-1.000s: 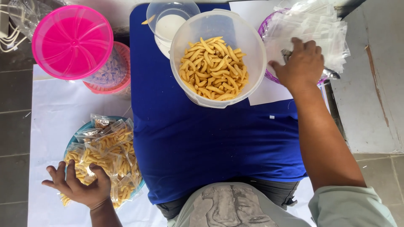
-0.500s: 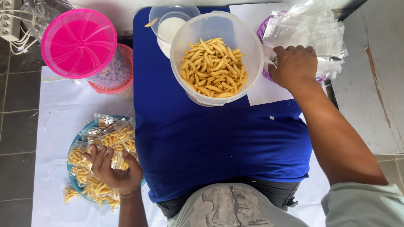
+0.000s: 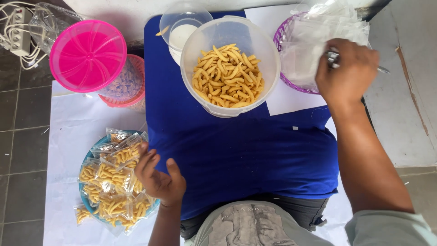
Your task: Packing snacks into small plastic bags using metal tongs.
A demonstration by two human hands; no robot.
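i see the right hand (image 3: pixel 348 73) at the upper right of the frame, its fingers closed on a thin metal tool (image 3: pixel 334 56) over the purple basket of clear empty bags (image 3: pixel 284 41). the left hand (image 3: pixel 159 175) rests by the blue plate of filled snack packets (image 3: pixel 116 182), fingers apart, holding nothing. the clear tub of yellow snack sticks (image 3: pixel 230 68) stands at top centre. i judge a new bag is being fetched; next calls for one separated bag.

Dark grey tiled floor (image 3: pixel 22 136) at left, overlaid by white paper (image 3: pixel 68 136); pale concrete slab (image 3: pixel 405 114) at right; a white power strip (image 3: pixel 18 38) top left; soft daylight.
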